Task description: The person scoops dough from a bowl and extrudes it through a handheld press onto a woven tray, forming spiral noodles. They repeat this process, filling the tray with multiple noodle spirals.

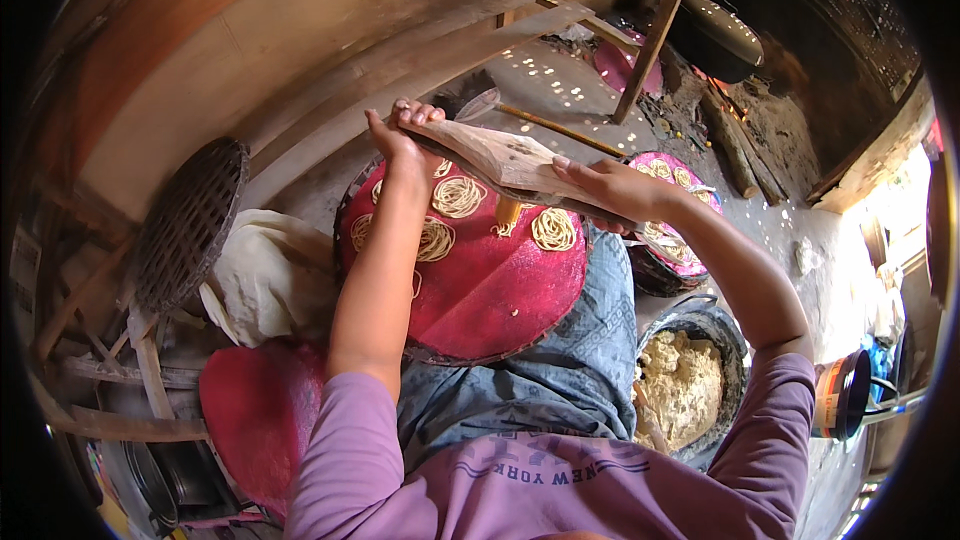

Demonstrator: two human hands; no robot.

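Observation:
A long wooden hand press [505,155] is held in both hands, slanting above a round red-covered tray [490,305]. My left hand [405,130] grips its far left end, thumb sticking out to the side. At the other end, my right hand [612,190] wraps round the wood. From the press's underside, yellowish dough strands [508,217] hang down to the tray. Several coiled dough nests, such as one pale nest [460,197] and another nest [553,230], lie on the tray's far half. The tray rests at my lap, over a blue patterned cloth [590,340].
At right stands a smaller red tray [697,190] with more nests. Nearer is a dark tub [742,345] of dough [690,380]. Left are a woven basket [190,225], a white cloth [265,280] and a red round piece [255,410]. A black pot [715,35] sits over burning logs [730,145].

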